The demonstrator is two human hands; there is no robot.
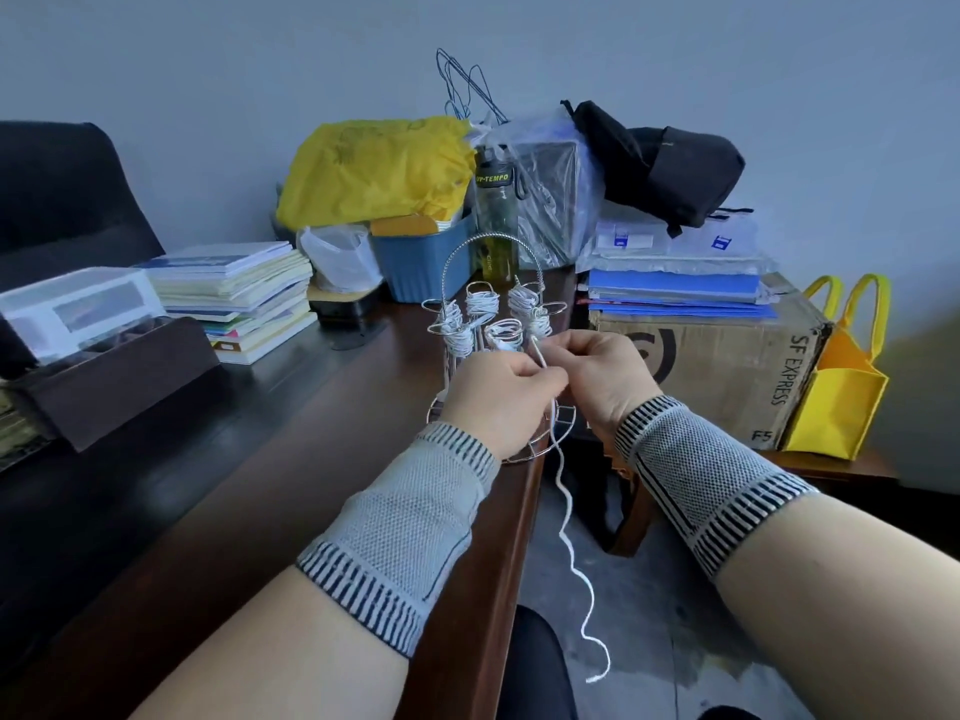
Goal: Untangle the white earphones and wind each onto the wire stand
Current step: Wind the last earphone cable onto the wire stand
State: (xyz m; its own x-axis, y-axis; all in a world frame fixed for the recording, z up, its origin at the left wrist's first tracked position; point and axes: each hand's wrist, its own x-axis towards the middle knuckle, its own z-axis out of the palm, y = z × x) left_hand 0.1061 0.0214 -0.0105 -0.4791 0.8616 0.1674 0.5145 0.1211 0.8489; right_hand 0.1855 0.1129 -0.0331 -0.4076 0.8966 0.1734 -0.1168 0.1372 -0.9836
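A silver wire stand (491,262) with an arched handle stands at the right edge of the dark wooden desk (291,459). Several of its arms carry wound white earphone cords (482,304). Both hands meet just in front of the stand. My left hand (498,394) and my right hand (602,374) pinch one white earphone cable (569,532) between the fingertips. Its free length hangs below the hands, past the desk edge, and trails in loose waves toward the floor. The hands hide the stand's lower middle part.
Behind the stand are a blue bin (421,262), a yellow bag (374,168), a bottle (496,220) and a black backpack (660,158). Stacked books (244,293) and a dark box (109,376) lie left. A cardboard box (717,371) and yellow tote (841,376) stand right.
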